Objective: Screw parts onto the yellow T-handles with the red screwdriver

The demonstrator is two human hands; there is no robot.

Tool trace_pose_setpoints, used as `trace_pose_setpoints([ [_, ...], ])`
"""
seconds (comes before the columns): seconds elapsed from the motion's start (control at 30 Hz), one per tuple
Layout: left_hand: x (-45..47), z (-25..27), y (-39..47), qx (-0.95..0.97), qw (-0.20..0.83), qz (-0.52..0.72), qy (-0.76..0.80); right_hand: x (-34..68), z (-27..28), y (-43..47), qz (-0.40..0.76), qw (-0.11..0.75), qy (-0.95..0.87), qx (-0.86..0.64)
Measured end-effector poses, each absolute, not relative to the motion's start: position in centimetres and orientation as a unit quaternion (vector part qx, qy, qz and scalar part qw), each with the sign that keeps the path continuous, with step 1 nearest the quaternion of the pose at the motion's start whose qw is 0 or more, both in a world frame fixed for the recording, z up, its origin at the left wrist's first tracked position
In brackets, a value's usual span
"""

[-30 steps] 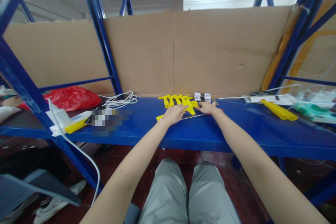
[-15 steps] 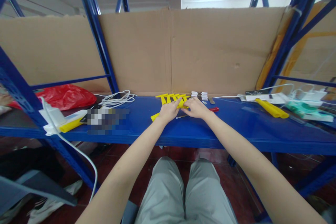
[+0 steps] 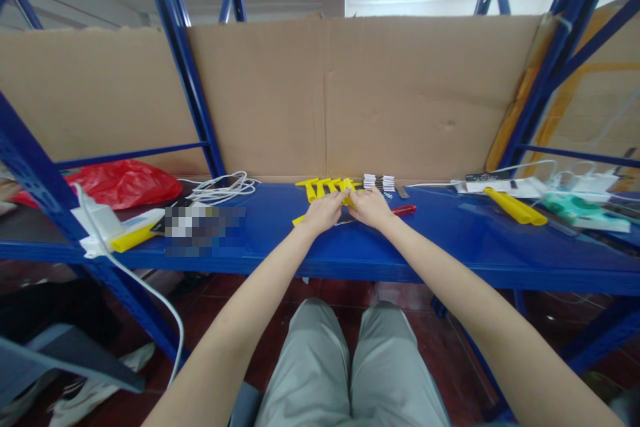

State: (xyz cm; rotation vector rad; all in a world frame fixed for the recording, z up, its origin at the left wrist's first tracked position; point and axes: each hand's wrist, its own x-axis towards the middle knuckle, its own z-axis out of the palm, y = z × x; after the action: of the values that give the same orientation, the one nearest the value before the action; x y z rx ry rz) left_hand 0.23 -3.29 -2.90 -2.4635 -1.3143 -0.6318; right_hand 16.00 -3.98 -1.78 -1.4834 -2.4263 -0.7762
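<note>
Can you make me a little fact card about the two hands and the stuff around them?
Left hand: wrapped around a yellow handle
Right hand: close against the left hand, at the same handle's other end
Behind the hands: more yellow handles in a row, white pieces
Under the right hand: red-handled tool, partly hidden
Far left: red bag
Far right: yellow tubes
</note>
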Motion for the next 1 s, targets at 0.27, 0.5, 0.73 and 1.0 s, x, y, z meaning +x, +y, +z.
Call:
trace_pose_setpoints([
  [0.27, 0.1, -3.0, -3.1, -0.846, 0.129, -0.231, -0.463, 16.5, -1.5, -3.6, -0.247, 0.149, -0.788, -0.544],
  [0.5, 0.0, -3.0, -3.1, -0.854, 0.116, -0.234, -0.45, 17.3, -1.1, -3.6, -0.25, 0.166, -0.763, -0.572],
  [0.73, -0.2, -3.4, -2.6, -0.865, 0.128, -0.213, -0.435, 18.3, -1.2, -3.0, -0.243, 0.194, -0.735, -0.602],
  [1.0, 0.0, -3.0, -3.1, -0.867, 0.114, -0.208, -0.439, 20.2, -1.1, -2.5, -0.237, 0.245, -0.676, -0.654],
])
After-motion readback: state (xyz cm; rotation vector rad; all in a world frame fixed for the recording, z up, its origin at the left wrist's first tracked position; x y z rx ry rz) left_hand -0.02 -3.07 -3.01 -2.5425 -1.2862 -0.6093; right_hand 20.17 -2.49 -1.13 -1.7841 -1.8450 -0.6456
